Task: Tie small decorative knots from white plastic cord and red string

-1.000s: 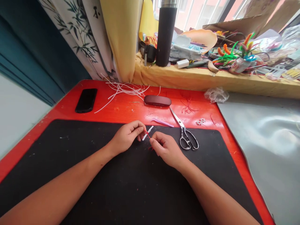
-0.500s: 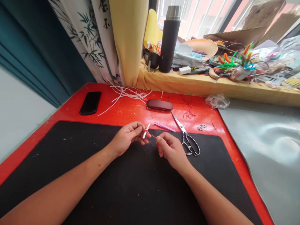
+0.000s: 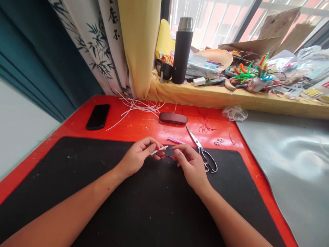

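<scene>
Between thumb and fingers, my left hand [image 3: 137,154] pinches a short white strip [image 3: 162,148] with red cord [image 3: 168,156] looped around it. The strip slants up to the right. From it the cord sags in a curve to my right hand [image 3: 189,164], whose thumb and forefinger are closed on its other end. Both hands hover over the black mat [image 3: 144,209]. Just past my right hand lie scissors [image 3: 203,151] with black-and-silver handles, blades pointing away. Purple tweezers [image 3: 176,140] rest behind the hands, partly covered by the right one.
On the red table [image 3: 123,130] lie a black phone [image 3: 98,117], a tangle of white strips [image 3: 141,105], a maroon case [image 3: 173,118], red thread scraps [image 3: 205,125] and crumpled plastic [image 3: 234,113]. A black thermos [image 3: 182,55] stands on the cluttered sill. A grey sheet [image 3: 288,154] covers the right side.
The white strip has turned from nearly upright to a flatter slant. The red cord, taut before, now hangs slack in a curve. The view has shifted slightly.
</scene>
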Available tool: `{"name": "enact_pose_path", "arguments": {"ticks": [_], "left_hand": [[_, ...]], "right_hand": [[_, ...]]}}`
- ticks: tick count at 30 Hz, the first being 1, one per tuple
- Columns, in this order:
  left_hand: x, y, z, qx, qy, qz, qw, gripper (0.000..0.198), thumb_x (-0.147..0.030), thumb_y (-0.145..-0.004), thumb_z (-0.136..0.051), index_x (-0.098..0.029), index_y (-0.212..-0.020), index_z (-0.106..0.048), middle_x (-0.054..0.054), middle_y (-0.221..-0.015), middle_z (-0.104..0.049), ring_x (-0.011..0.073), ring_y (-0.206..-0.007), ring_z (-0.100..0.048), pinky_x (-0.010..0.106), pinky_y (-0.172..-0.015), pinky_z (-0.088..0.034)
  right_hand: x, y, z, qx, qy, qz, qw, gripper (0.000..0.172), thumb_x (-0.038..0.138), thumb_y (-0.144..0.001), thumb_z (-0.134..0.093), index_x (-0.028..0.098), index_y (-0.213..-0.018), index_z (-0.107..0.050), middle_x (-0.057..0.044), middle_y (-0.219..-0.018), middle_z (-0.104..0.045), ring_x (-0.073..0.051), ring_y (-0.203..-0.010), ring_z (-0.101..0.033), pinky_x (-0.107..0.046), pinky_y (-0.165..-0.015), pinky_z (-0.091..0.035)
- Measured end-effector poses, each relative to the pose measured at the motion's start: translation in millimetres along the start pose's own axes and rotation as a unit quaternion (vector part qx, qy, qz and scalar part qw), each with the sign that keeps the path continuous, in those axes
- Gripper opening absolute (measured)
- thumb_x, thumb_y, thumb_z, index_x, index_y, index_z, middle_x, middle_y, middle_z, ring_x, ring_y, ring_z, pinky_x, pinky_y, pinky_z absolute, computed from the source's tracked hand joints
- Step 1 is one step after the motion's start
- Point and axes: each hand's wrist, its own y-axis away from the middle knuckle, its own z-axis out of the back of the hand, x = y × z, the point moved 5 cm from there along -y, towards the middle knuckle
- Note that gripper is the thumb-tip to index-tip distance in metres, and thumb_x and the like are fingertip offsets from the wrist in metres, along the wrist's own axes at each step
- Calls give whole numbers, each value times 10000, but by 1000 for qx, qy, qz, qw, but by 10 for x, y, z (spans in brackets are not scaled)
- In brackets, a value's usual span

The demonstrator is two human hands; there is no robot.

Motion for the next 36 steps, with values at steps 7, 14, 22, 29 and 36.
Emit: {"name": "enact_pose_path", "arguments": {"ticks": [7, 14, 22, 29, 36], "left_hand": [[-80, 24, -60, -17, -75, -19, 997, 272, -438, -969, -672, -173, -908, -692, -7, -764, -605, 136, -665, -559, 261, -658, -482], [-49, 53, -110, -18, -112, -8, 993, 266, -437, -972, -638, -180, -924, -685, -22, -743, -564, 127, -620, -476, 248, -590, -409], [-43, 45, -56, -31, -197, -38, 979, 167, -295, -985, -566, -192, -928, -686, -28, -699, -552, 136, -617, -492, 255, -604, -407], [-133, 28, 6, -49, -283, -98, 953, 181, -254, -975, -559, -208, -864, -693, -22, -705, -590, 148, -635, -527, 256, -638, -424], [-134, 6, 28, -37, -321, -136, 936, 179, -222, -966, -586, -220, -834, -706, 5, -809, -708, 167, -710, -607, 273, -738, -471]], "right_hand": [[58, 59, -224, 79, 22, 44, 996, 181, 348, -938, -719, 211, -1056, -711, -82, -1065, -759, -215, -937, -704, -357, -891, -557], [-35, 107, -385, 149, -60, -31, 986, 236, 423, -959, -698, 210, -1038, -634, -8, -832, -712, -134, -620, -621, -259, -614, -498], [-35, 112, -340, 122, 22, -23, 992, 331, 425, -1036, -557, 203, -800, -624, 45, -573, -527, -126, -556, -493, -255, -609, -406], [-60, 114, -298, 135, 50, -10, 990, 316, 455, -1039, -549, 208, -933, -716, 50, -566, -469, -133, -526, -430, -255, -549, -363], [-4, 107, -271, 162, 94, 30, 982, 307, 390, -1051, -533, 206, -888, -718, 18, -672, -591, -145, -616, -521, -260, -631, -397]]}}
